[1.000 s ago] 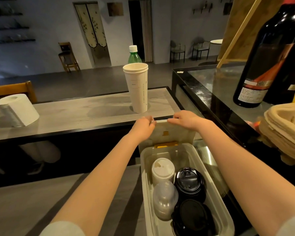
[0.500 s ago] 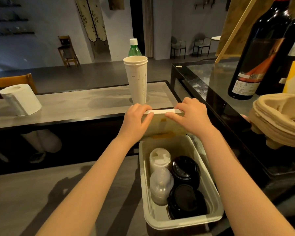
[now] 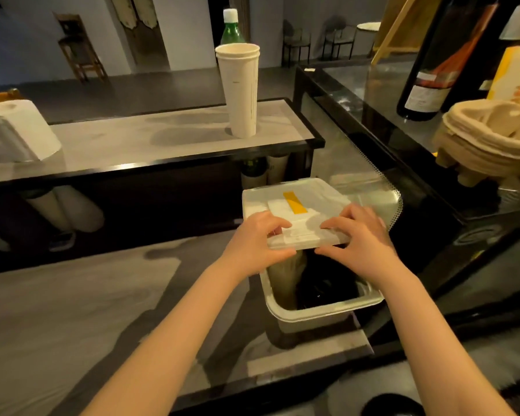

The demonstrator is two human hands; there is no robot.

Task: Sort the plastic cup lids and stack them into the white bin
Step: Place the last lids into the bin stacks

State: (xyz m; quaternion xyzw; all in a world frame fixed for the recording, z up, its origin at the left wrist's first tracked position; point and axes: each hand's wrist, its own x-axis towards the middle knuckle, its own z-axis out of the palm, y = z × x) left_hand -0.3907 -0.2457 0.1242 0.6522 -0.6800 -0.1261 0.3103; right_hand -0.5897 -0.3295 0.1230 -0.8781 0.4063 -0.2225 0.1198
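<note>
The white bin (image 3: 318, 314) stands on the lower grey counter at the centre right. Its translucent cover (image 3: 294, 202), marked with a yellow strip, lies nearly flat over the far part of the bin. My left hand (image 3: 257, 246) and my right hand (image 3: 357, 243) each grip the cover's near edge, thumbs underneath and fingers on top. In the uncovered near end I see black cup lids (image 3: 324, 283) and a pale stack of lids (image 3: 285, 277). The rest of the bin's contents is hidden under the cover.
A tall stack of paper cups (image 3: 240, 91) and a green bottle (image 3: 231, 28) stand on the raised counter, a paper towel roll (image 3: 15, 130) at its left. On the black counter to the right are wine bottles (image 3: 439, 58) and pulp cup carriers (image 3: 490, 139).
The cover stood upright at the bin's far end; both hands have swung it down towards me over the bin. Most of the lids are now hidden beneath it.
</note>
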